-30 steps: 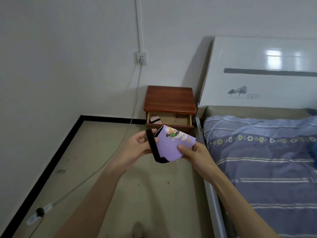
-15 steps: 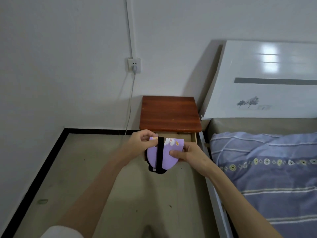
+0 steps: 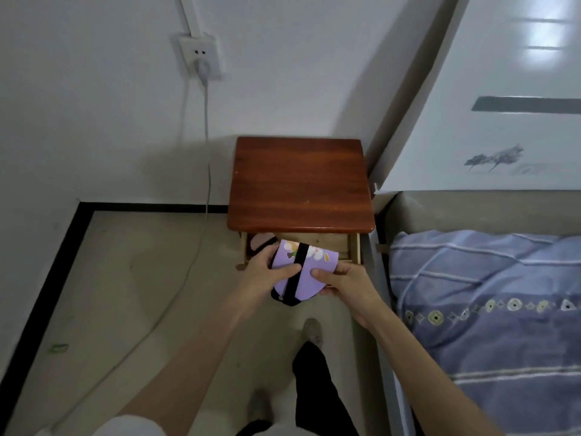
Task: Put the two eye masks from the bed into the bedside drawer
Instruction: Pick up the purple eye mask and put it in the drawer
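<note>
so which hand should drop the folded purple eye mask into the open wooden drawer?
Probably left. The left hand is already over the open wooden drawer; the right hand grips the folded purple eye mask from nearer the bed.

I see a reddish wooden nightstand [image 3: 301,184] against a white wall [image 3: 94,105]. Left of it, a socket [image 3: 198,59] with a cable trailing onto the beige floor [image 3: 141,278]; right of it, the glossy white headboard [image 3: 490,121].
</note>
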`<state>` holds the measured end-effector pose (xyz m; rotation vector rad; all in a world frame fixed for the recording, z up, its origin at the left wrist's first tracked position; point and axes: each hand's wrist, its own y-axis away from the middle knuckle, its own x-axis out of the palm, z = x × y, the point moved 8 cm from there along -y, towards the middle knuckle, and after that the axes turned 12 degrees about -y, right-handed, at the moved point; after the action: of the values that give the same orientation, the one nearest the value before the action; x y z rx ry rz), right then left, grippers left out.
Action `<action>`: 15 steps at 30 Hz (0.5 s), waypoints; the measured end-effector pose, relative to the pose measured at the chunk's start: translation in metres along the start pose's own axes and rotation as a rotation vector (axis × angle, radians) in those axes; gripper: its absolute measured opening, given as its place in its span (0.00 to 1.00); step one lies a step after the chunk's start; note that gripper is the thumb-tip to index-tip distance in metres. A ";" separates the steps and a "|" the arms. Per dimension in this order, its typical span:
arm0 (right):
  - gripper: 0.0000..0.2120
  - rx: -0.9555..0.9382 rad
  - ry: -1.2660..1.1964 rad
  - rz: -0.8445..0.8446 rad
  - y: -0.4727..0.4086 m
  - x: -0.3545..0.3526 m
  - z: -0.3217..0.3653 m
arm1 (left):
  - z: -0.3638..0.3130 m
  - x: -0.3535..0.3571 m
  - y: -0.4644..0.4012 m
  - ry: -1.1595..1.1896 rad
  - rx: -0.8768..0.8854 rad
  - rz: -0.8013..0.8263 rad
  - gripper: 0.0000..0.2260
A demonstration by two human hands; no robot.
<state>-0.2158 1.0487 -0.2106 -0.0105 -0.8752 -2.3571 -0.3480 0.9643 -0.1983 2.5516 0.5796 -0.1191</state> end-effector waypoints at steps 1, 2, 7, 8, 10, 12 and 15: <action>0.12 0.023 -0.019 -0.014 -0.016 -0.009 -0.004 | 0.007 0.006 -0.015 0.022 -0.031 -0.026 0.12; 0.13 0.048 -0.029 -0.027 -0.033 -0.018 -0.008 | 0.014 0.011 -0.030 0.032 -0.064 -0.053 0.13; 0.11 0.170 -0.054 -0.080 -0.107 -0.058 -0.034 | 0.066 0.035 -0.092 0.002 -0.266 -0.182 0.20; 0.10 0.196 -0.059 -0.107 -0.120 -0.065 -0.042 | 0.079 0.040 -0.103 0.000 -0.304 -0.188 0.19; 0.10 0.234 -0.019 -0.145 -0.147 -0.078 -0.059 | 0.108 0.049 -0.121 -0.020 -0.370 -0.195 0.18; 0.12 0.281 0.040 -0.157 -0.171 -0.086 -0.079 | 0.136 0.056 -0.135 -0.057 -0.435 -0.203 0.17; 0.12 0.344 0.057 -0.212 -0.204 -0.100 -0.104 | 0.171 0.067 -0.152 -0.092 -0.488 -0.198 0.15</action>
<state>-0.2271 1.1621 -0.4327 0.3018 -1.2954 -2.3511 -0.3476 1.0215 -0.4294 2.0054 0.7243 -0.1436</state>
